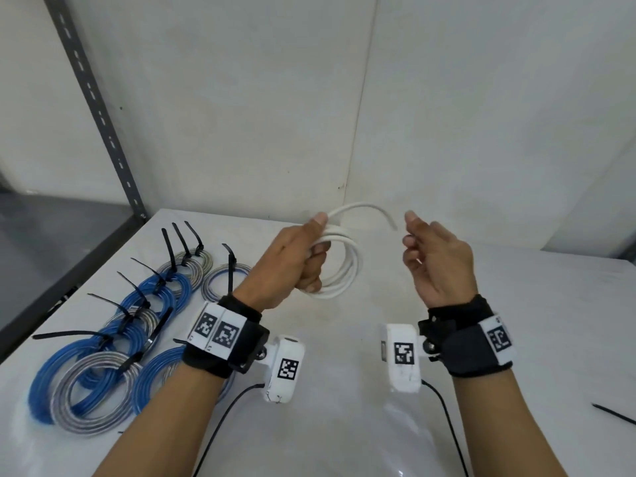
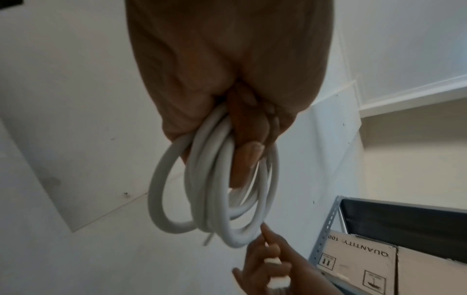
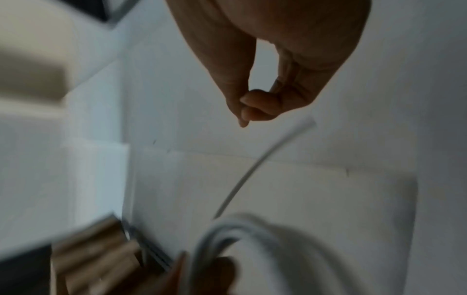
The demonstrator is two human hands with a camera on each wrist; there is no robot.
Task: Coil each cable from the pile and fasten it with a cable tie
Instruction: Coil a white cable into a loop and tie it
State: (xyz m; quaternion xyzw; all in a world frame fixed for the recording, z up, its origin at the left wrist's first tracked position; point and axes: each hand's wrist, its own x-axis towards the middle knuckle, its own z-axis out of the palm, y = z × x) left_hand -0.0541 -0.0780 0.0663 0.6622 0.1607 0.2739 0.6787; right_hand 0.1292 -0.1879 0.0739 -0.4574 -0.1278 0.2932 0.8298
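left hand (image 1: 296, 259) grips white cable (image 1: 347, 266) coil (tail free) | right hand (image 1: 437, 259) empty

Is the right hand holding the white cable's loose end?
No; the right hand is beside the loose end, touching nothing.

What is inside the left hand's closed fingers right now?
The left hand grips one side of the white cable coil, several loops bunched in the fist. The thumb pins the free end, which arches toward the right hand. How the strands cross within the palm is hidden.
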